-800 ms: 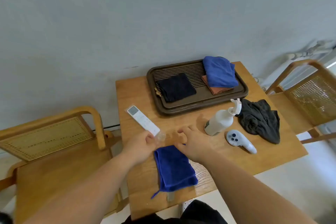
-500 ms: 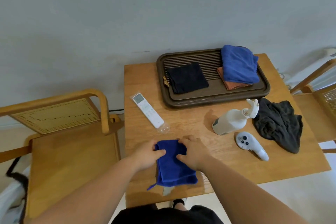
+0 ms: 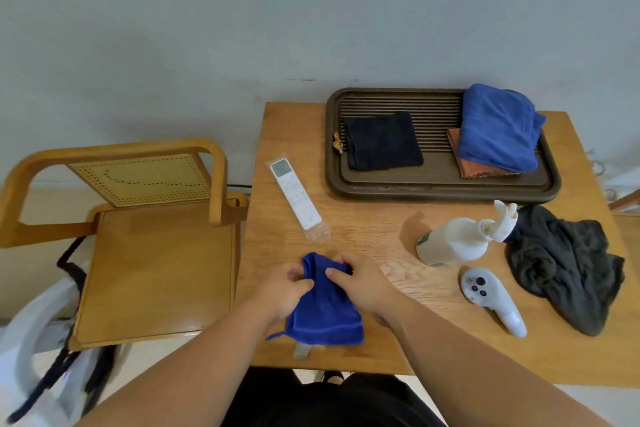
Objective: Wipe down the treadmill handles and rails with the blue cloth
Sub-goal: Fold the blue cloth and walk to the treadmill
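Two hands meet at the near edge of the tabletop (image 3: 381, 218), both closed on the blue cloth (image 3: 325, 308). The left hand (image 3: 287, 291) pinches the cloth's upper left part between thumb and fingers, and the right hand (image 3: 363, 284) grips its upper right part with the fingers curled over the top fold. The far end is bunched between them, while the lower part seems to rest flat on the wood near the person's body.

Several things could go wrong from here. A second blue towel (image 3: 495, 128) lies on the tray (image 3: 440, 191) at the far side, so the wrong one could get carried off, though the hands are already on the near one. No treadmill shows anywhere in view, so the cloth must travel; a loose pinch on a bunched corner could let the rest unfold and drag, and a thin strand hanging at its lower left corner could snag on the table edge. The remote (image 3: 294, 194) lies just beyond the left hand, and a quick lift could brush it. The spray bottle (image 3: 453, 243) and the white controller (image 3: 491, 302) sit to the right, well apart from the cloth, so they seem at less risk.
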